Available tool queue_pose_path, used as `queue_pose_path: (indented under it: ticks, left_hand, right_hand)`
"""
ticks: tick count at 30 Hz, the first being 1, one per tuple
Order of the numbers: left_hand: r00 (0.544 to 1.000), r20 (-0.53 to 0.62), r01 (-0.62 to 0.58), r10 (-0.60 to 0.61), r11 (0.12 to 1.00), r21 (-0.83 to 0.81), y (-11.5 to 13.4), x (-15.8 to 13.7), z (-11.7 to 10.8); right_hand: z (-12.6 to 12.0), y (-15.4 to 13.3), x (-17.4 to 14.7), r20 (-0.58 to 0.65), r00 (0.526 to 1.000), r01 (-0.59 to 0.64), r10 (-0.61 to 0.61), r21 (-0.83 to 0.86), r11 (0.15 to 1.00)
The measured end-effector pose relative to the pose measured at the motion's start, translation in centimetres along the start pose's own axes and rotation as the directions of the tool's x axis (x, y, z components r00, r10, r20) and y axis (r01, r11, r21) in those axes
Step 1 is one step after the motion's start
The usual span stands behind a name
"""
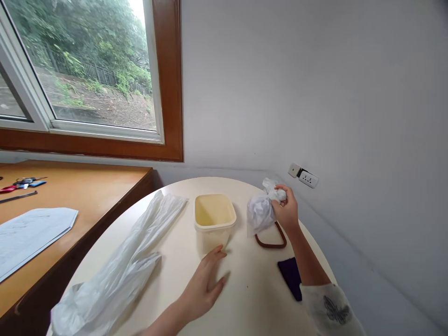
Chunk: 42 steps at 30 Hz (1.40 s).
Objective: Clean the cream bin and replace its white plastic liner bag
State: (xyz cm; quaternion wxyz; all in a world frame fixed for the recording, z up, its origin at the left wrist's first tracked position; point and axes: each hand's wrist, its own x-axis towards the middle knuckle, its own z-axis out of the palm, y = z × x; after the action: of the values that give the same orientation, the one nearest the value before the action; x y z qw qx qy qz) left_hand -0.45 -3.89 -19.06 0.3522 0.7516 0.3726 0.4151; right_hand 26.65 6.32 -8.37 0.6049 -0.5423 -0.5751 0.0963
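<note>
A knotted white plastic bag (261,211) with crumpled white stuff inside is pinched at its neck by my right hand (286,210). It is at the right of the round table, over or beside a brown rounded frame (271,245); whether the bag touches the tabletop I cannot tell. My left hand (205,284) has its fingers apart, with the fingertips at the front of a cream plastic bin (214,235). The bin stands upright, and the part of its inside that shows holds nothing visible. Left of it, a long white plastic bag (122,261) lies stretched over the table.
A dark purple cloth (291,277) lies on the round cream table (245,308), partly behind my right forearm. On the wooden desk (101,186) at left are papers (31,238) and small tools (28,183). A wall socket (308,178) is behind the table's right side.
</note>
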Motion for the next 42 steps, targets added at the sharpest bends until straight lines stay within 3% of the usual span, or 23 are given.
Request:
queue_pose_path:
  ticks: [5, 8, 13, 16, 18, 23, 31, 42]
  left_hand:
    - [0.999, 0.021, 0.048, -0.048, 0.999, 0.014, 0.2, 0.2, 0.1]
    - [0.996, -0.018, 0.085, -0.085, 0.996, -0.003, 0.4, 0.3, 0.1]
    - [0.989, -0.119, 0.094, -0.093, 0.996, -0.004, 1.2, 0.5, -0.2]
    - [0.986, -0.125, 0.105, -0.108, 0.994, -0.032, 1.7, 0.4, -0.3]
    - [0.986, -0.115, 0.113, -0.119, 0.992, -0.063, 1.8, 0.2, -0.1]
    - [0.99, -0.074, 0.112, -0.122, 0.987, -0.119, 1.7, -0.1, 0.5]
    - [0.987, -0.101, 0.102, -0.122, 0.978, -0.183, 1.4, 0.0, 0.5]
    - [0.992, -0.125, 0.003, -0.013, 0.996, -0.085, 1.7, 0.3, -0.1]
  right_hand:
    - [-2.5, -0.7, -4.2, 0.223, 0.968, -0.163, 0.112, 0.226, 0.96]
    - [-2.7, -1.4, -6.8, 0.41, 0.897, -0.313, 0.166, 0.322, 0.893]
    - [-0.8, -2.1, -10.6, 0.611, 0.771, -0.499, 0.179, 0.405, 0.766]
    - [0.4, -2.1, -12.0, 0.718, 0.678, -0.551, 0.156, 0.357, 0.754]
    - [1.1, -2.0, -12.6, 0.741, 0.654, -0.569, 0.154, 0.347, 0.746]
    - [2.3, -1.9, -13.7, 0.699, 0.683, -0.592, 0.213, 0.358, 0.722]
    - [3.3, -2.0, -15.9, 0.649, 0.743, -0.472, 0.162, 0.337, 0.814]
    - [3.5, -2.4, -16.2, 0.555, 0.832, -0.108, 0.005, 0.153, 0.982]
